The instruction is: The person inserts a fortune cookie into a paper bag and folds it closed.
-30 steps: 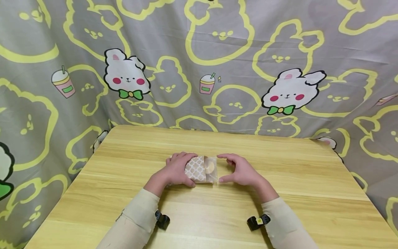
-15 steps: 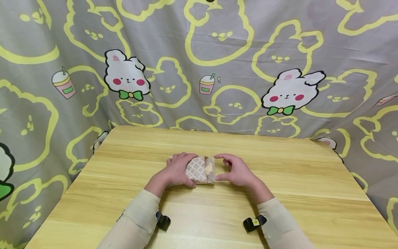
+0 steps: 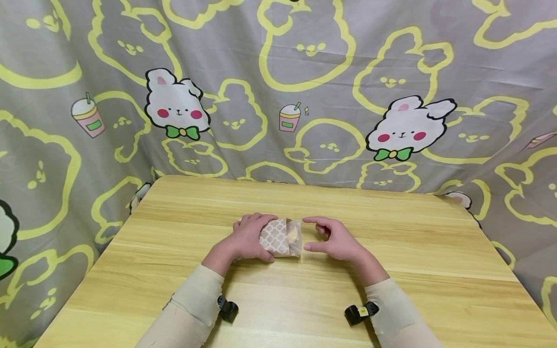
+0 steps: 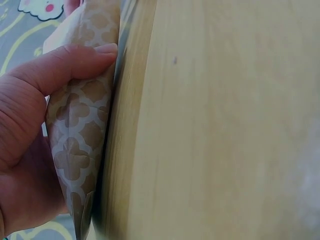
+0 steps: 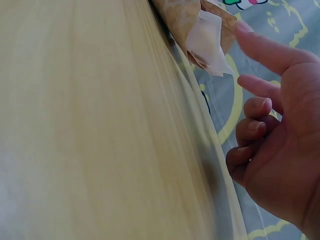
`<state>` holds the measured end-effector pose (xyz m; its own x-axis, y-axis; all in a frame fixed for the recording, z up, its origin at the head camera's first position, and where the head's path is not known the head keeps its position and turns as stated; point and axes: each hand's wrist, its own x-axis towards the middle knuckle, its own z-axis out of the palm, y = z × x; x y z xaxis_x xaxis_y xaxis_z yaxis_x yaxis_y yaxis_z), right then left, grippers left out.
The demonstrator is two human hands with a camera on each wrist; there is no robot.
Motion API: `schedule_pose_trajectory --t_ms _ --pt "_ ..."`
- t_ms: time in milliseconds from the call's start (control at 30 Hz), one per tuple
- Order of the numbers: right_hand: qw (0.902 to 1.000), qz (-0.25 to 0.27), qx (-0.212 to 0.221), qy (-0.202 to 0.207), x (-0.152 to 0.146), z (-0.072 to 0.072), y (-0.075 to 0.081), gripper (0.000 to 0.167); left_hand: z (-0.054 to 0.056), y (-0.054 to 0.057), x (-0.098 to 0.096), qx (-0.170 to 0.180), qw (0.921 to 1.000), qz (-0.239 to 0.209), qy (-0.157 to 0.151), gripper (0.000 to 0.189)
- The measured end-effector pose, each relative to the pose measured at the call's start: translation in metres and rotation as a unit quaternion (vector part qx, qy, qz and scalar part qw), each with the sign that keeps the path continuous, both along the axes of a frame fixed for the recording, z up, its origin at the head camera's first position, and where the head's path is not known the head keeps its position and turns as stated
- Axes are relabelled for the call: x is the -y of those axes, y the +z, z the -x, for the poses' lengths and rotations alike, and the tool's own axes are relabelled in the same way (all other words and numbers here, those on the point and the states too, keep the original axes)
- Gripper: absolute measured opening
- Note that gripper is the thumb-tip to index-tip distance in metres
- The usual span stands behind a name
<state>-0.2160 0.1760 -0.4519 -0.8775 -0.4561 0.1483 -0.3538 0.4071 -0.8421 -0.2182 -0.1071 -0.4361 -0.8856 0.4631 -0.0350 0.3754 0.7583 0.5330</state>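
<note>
1. Head view: the left hand grips a patterned paper bag at the middle of the wooden table, thumb along the near side.
2. Left wrist view: the thumb bends over the bag's edge, a firm-looking hold.
3. Right wrist view: a translucent sachet pokes from the bag's mouth; the right hand is just beside it, holding nothing, thumb and forefinger spread, other fingers curled.
</note>
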Motion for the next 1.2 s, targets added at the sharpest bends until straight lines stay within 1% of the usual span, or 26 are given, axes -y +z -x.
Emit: schedule_pose_trajectory --t_ms 133,400,567,833,1100,1200 --pt "0.9999 -0.008 -0.011 0.007 0.0 0.0 -0.001 0.062 0.0 0.0 0.0 -0.002 1.0 0.001 0.0 0.104" --pt "0.9991 -0.038 -0.004 -0.016 0.008 -0.002 -0.002 0.064 0.0 -0.001 0.0 0.003 1.0 0.001 -0.002 0.106" --pt "0.9992 -0.034 -0.001 -0.022 0.012 -0.005 -0.004 0.065 0.0 -0.001 0.0 -0.002 1.0 0.0 -0.003 0.106" --pt "0.9993 -0.033 0.006 -0.018 0.018 -0.005 -0.006 0.068 0.0 -0.001 0.0 -0.004 1.0 0.003 -0.003 0.106" --pt "0.9992 -0.032 -0.012 -0.021 0.025 -0.003 -0.006 0.067 0.001 0.002 -0.003 -0.003 1.0 0.002 0.003 0.106" --pt "0.9988 -0.032 -0.015 -0.033 0.025 -0.003 -0.006 0.068 0.001 0.001 -0.003 -0.003 1.0 0.0 0.004 0.105"
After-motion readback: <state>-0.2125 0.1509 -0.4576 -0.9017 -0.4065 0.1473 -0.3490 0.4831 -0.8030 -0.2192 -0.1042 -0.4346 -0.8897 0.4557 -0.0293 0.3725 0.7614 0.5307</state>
